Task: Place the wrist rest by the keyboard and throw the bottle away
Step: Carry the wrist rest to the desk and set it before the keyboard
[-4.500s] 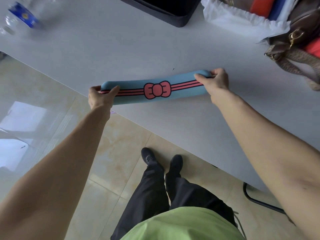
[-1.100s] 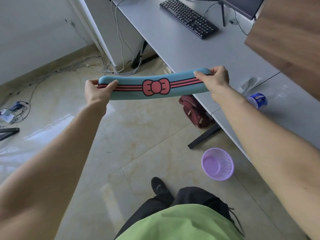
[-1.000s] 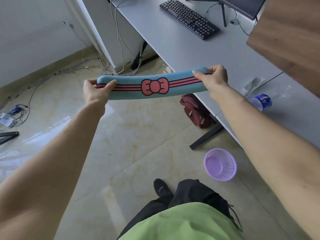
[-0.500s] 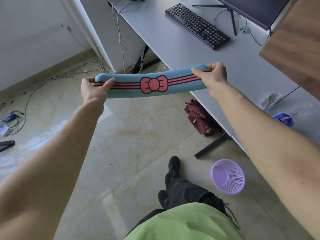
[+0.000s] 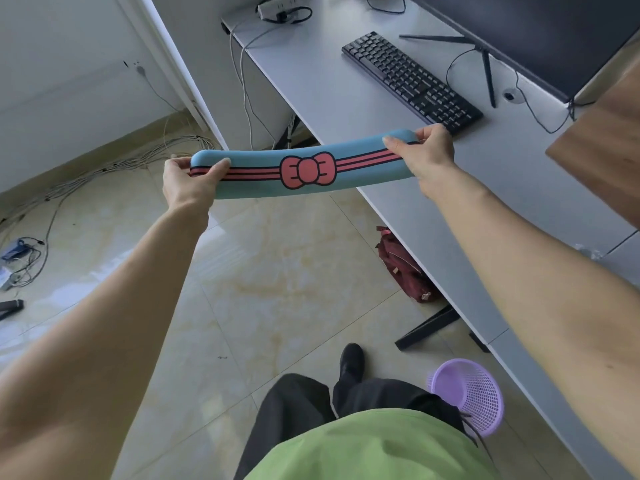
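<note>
In the head view, the left hand and right hand each pinched one end of the blue wrist rest, so the grip held it level in the air, partly over the desk edge. The keyboard lay beyond the right-hand grip, near but not touching. No bottle could be made out. The soft rest seemed likely to sag or land askew if one grip let go early, ending crooked against the keyboard.
</note>
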